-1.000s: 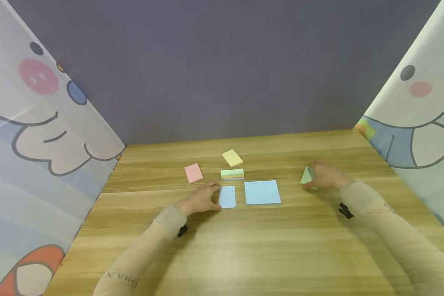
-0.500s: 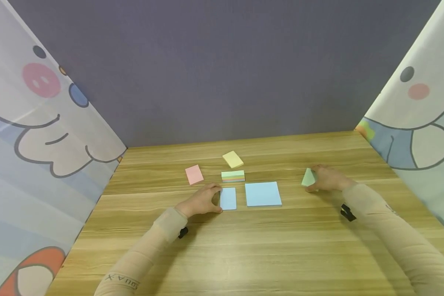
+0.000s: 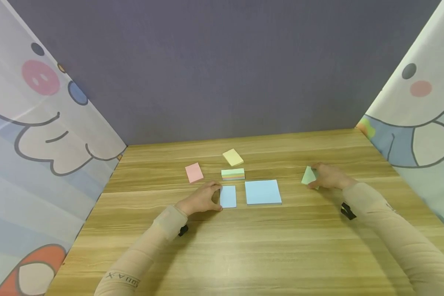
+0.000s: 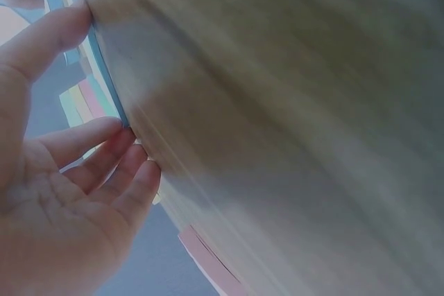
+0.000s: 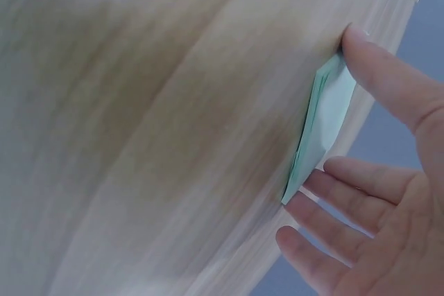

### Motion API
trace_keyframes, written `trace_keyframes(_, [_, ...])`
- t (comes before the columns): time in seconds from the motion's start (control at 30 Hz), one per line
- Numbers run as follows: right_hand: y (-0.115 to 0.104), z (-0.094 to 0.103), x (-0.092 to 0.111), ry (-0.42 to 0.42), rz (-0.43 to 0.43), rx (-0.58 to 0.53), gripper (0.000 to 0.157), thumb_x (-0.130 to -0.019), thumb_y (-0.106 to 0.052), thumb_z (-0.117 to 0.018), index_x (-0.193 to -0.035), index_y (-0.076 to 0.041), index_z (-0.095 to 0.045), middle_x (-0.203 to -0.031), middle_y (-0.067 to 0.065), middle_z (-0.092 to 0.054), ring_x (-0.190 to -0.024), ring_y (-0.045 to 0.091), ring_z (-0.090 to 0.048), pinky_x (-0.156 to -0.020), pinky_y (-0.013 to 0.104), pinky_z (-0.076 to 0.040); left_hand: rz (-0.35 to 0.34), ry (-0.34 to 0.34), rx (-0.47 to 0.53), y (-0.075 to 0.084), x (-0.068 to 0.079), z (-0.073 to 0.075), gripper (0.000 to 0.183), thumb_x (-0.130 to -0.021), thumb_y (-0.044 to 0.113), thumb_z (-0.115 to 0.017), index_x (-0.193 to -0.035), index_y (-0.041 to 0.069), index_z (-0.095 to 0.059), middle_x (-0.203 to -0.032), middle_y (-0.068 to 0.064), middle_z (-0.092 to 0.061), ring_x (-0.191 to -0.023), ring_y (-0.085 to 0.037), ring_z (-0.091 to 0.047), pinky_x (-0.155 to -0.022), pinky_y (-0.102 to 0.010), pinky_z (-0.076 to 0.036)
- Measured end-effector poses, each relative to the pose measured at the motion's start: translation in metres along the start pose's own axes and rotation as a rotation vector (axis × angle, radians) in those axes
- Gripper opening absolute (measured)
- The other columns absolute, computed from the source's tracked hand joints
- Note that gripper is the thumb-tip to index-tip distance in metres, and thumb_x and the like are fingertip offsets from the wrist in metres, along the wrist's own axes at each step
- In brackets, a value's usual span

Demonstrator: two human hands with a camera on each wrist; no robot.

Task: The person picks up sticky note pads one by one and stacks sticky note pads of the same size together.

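Observation:
My left hand (image 3: 203, 199) holds the small blue sticky-note pad (image 3: 228, 197) along its left side, thumb at the near corner and index finger at the far one. In the left wrist view the other fingers (image 4: 144, 175) rest by the tabletop. Over to the right, my right hand (image 3: 329, 176) grips the green sticky-note pad (image 3: 308, 175). The right wrist view has the thumb at one end of that pad (image 5: 326, 112) and fingertips at the other, with the pad lying on the wood. My right fingers hide part of it in the head view.
Between the hands lies a larger blue pad (image 3: 263, 192). Behind the small blue pad stands a multicoloured stack of sticky notes (image 3: 233, 174), with a yellow pad (image 3: 232, 157) farther back and a pink pad (image 3: 194, 172) to the left. A dark panel (image 3: 240, 74) borders the wooden table (image 3: 244, 250).
The right hand has shifted very slightly to the right at the green pad. The left hand keeps its place on the small blue pad, and the other pads have not moved.

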State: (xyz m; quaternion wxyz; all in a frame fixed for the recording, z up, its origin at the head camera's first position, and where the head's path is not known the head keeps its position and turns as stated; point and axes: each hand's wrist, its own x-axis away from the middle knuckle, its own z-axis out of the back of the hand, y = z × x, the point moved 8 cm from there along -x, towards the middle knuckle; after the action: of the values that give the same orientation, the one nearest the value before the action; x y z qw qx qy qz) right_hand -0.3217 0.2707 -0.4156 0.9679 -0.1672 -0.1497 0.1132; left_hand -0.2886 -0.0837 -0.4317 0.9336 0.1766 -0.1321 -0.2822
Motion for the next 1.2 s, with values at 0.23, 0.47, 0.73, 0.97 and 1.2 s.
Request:
trace_keyframes(0.23, [0.0025, -0.0002, -0.0010, 0.020, -0.010, 0.023, 0.089, -0.073, -0.042, -0.072, -0.130, 0.015, -0.035, -0.122, 0.035, -0.047, -0.084, 0.031, -0.053, -0.069, 0.041, -0.047, -0.005, 0.000, -0.002, -0.0007, -0.0004, -0.0002, 0.075, -0.076, 0.031, -0.074, -0.135, -0.002, -0.041, -0.142, -0.016, -0.036, -0.132, -0.032, -0.033, -0.109, -0.042, -0.029])
trace_keyframes(0.47, [0.0011, 0.0001, -0.0011, 0.034, -0.004, 0.018, 0.087, -0.073, -0.041, -0.073, -0.130, 0.014, -0.037, -0.121, 0.033, -0.048, -0.082, 0.028, -0.053, -0.067, 0.036, -0.046, -0.007, 0.004, -0.004, -0.0013, -0.0003, -0.0001, 0.075, -0.076, 0.031, -0.074, -0.134, -0.001, -0.041, -0.141, -0.016, -0.037, -0.131, -0.032, -0.033, -0.109, -0.042, -0.029])
trace_keyframes(0.73, [0.0016, 0.0012, -0.0031, 0.051, 0.014, 0.016, 0.086, -0.072, -0.041, -0.073, -0.129, 0.014, -0.039, -0.110, 0.026, -0.056, -0.075, 0.023, -0.050, -0.060, 0.027, -0.042, 0.014, -0.009, 0.020, 0.0003, 0.0007, 0.0018, 0.076, -0.075, 0.030, -0.075, -0.135, -0.001, -0.040, -0.142, -0.015, -0.036, -0.131, -0.032, -0.032, -0.109, -0.043, -0.029])
trace_keyframes(0.97, [0.0023, 0.0005, -0.0041, 0.063, 0.022, 0.029, 0.084, -0.072, -0.038, -0.073, -0.129, 0.014, -0.039, -0.107, 0.024, -0.056, -0.073, 0.022, -0.051, -0.056, 0.025, -0.041, 0.009, -0.009, 0.011, 0.0006, 0.0010, 0.0019, 0.076, -0.075, 0.030, -0.074, -0.135, -0.001, -0.040, -0.142, -0.015, -0.036, -0.131, -0.032, -0.033, -0.109, -0.043, -0.029])
trace_keyframes(1.2, [-0.0017, 0.0012, -0.0066, 0.080, 0.027, 0.113, 0.082, -0.070, -0.038, -0.071, -0.126, 0.014, -0.042, -0.118, 0.033, -0.050, -0.083, 0.030, -0.052, -0.059, 0.029, -0.045, 0.008, -0.009, 0.009, -0.0005, 0.0001, 0.0018, 0.076, -0.076, 0.031, -0.074, -0.135, -0.001, -0.040, -0.142, -0.015, -0.036, -0.131, -0.032, -0.033, -0.109, -0.042, -0.029])
